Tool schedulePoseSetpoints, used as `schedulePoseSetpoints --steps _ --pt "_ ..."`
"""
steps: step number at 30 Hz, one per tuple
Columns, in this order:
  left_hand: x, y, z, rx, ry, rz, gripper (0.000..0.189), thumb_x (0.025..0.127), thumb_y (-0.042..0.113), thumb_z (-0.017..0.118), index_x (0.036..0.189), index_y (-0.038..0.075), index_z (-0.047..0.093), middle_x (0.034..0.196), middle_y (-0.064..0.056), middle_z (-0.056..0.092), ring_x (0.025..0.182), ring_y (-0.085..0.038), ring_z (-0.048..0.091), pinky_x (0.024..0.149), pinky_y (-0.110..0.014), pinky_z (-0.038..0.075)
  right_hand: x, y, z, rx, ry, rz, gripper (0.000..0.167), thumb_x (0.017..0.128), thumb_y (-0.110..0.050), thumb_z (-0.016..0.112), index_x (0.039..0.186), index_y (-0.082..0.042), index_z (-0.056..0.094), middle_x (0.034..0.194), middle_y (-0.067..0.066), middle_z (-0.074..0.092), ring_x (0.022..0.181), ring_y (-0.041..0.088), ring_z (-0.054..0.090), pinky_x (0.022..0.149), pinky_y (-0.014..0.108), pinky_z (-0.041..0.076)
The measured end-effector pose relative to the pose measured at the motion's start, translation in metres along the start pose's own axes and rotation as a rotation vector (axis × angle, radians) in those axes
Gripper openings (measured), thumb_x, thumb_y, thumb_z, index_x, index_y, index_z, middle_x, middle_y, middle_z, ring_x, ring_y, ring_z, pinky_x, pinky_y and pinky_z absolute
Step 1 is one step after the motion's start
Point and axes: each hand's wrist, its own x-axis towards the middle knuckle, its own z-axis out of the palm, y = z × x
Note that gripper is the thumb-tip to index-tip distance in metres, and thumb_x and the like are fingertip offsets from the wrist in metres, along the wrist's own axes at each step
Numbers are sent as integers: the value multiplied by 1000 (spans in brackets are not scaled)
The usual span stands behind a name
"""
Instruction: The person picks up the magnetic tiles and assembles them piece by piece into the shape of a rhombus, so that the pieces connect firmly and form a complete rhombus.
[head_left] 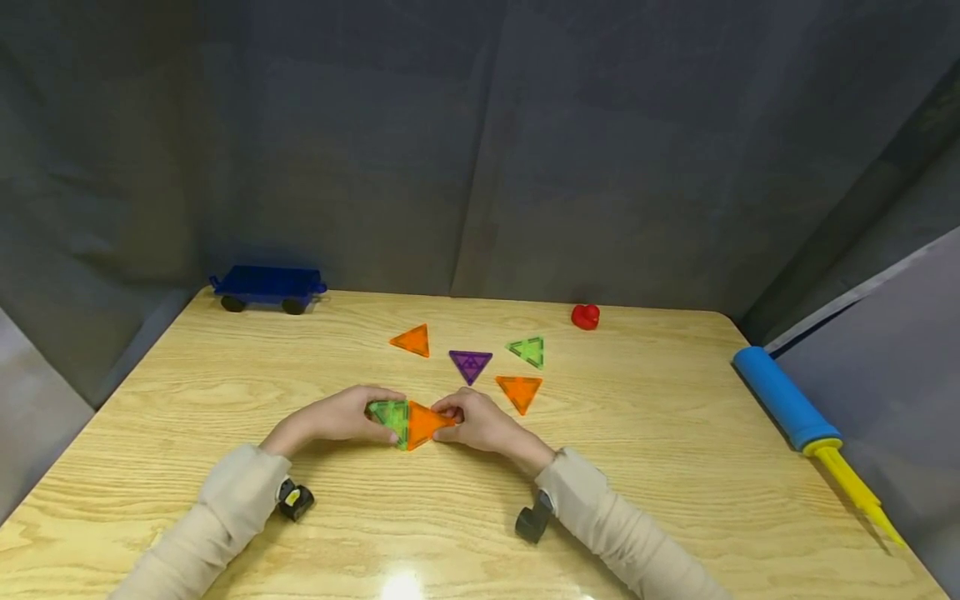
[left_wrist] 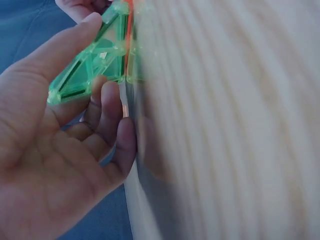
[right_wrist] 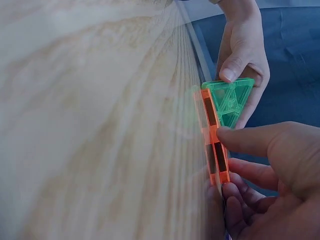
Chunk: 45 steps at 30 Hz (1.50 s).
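A green translucent triangular magnetic tile [head_left: 389,421] is held by my left hand [head_left: 354,414], thumb on one side and fingers on the other. Its edge meets that of an orange triangular tile [head_left: 424,422]. In the right wrist view, the green tile [right_wrist: 230,101] slopes up from the tabletop, while the orange tile [right_wrist: 216,145] lies low along the wood. My right hand [head_left: 480,419] pinches the orange tile's pointed corner. Beyond my hands lie a purple triangle [head_left: 470,364], a second orange triangle [head_left: 521,391], another orange one [head_left: 415,340] and a green triangle [head_left: 529,352].
At the table's [head_left: 637,500] back left stands a dark blue toy wagon [head_left: 268,284]. A small red toy [head_left: 586,317] sits near the back edge. Along the right edge lies a blue and yellow hand pump [head_left: 791,400]. A dark curtain [head_left: 480,150] hangs behind the table.
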Motion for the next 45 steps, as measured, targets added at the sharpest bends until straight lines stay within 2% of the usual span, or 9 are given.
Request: schedulePoseSetpoints --steps 3,6,10,22,24,31,34,40,45 --pt "-1 -1 -1 -15 5 -14 66 83 28 74 139 3 48 140 -25 42 88 -18 55 79 -34 48 0 -2 0 -15 -17 5 40 84 -16 74 121 -3 65 87 2 53 75 13 43 65 22 37" --pt "-1 -1 -1 -25 6 -11 66 83 27 75 139 3 48 138 -26 41 83 -16 55 76 -32 48 0 -4 1 -23 -29 7 42 84 -17 73 123 -4 64 87 2 52 75 13 42 64 22 36" --pt "-2 -1 -2 -32 6 -15 66 83 27 75 138 4 49 138 -26 41 83 -16 55 76 -31 48 0 -5 1 -28 -34 4 41 84 -17 73 122 -3 64 88 3 52 75 13 42 64 22 36" --pt "-2 1 -4 -13 -6 8 65 83 25 75 137 1 49 119 -17 52 85 -17 52 76 -31 47 2 -5 1 -37 -43 12 41 85 -16 72 123 -2 63 89 4 53 75 14 43 64 23 37" --pt "-2 1 -4 -11 -4 3 64 83 25 75 137 1 49 119 -18 52 86 -18 52 77 -32 47 2 -5 1 -37 -46 10 41 85 -15 72 123 -2 63 89 4 53 76 14 43 64 23 37" --pt "-3 2 -3 10 1 -4 65 83 28 75 137 2 49 134 -25 45 91 -18 55 81 -35 49 2 -7 -6 -31 -62 1 40 88 -16 69 125 -2 61 92 4 54 80 14 46 68 24 40" --pt "-3 1 -3 6 -2 -3 65 83 28 75 138 2 49 133 -25 45 92 -19 56 83 -37 49 5 -7 -12 -13 -39 -8 39 91 -17 66 126 -1 60 95 4 56 82 13 50 71 25 45" --pt "-3 1 -3 12 -3 -8 65 83 29 74 138 3 49 144 -34 30 103 -25 58 89 -44 49 17 -4 -22 -35 51 -58 37 92 -14 63 126 2 58 101 11 60 87 18 57 76 29 49" --pt "-3 -1 -3 7 -11 11 66 84 29 74 138 2 48 133 -26 45 94 -20 57 84 -38 50 27 -1 -26 -122 100 -94 42 94 -19 62 130 0 54 123 16 56 111 30 54 94 43 46"
